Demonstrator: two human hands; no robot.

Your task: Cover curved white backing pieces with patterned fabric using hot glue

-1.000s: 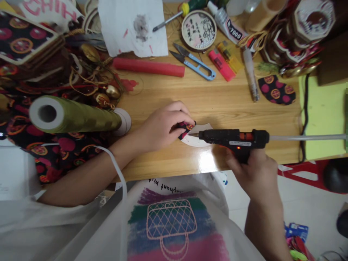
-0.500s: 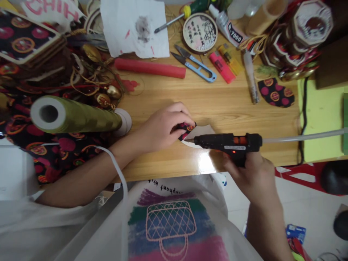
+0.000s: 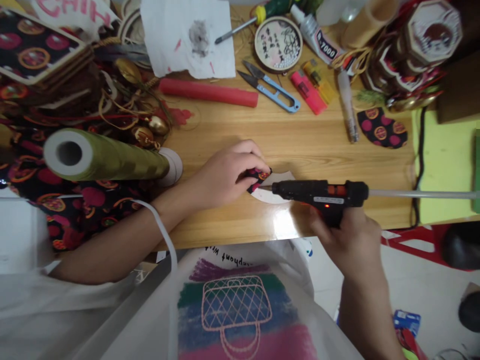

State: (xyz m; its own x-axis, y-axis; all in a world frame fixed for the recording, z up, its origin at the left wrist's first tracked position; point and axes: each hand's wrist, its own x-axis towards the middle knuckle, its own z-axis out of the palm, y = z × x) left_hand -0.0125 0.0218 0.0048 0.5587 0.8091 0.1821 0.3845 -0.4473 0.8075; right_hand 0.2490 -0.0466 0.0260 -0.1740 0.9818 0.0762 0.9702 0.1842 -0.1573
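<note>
- The right hand (image 3: 352,240) was closed around the grip of the glue gun (image 3: 318,192).
- The glue gun's long axis ran left to right, with its nozzle at the fabric piece (image 3: 258,176).
- The left hand (image 3: 225,175), left of the glue gun's nozzle, pinched the fabric piece onto a white card (image 3: 277,196).
- Beyond the glue gun, blue snips (image 3: 270,90) lay on the worktop (image 3: 300,145).

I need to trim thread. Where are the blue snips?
In the head view the snips lie far across the table, right of centre, between the red tube and the pink lighter.
</note>
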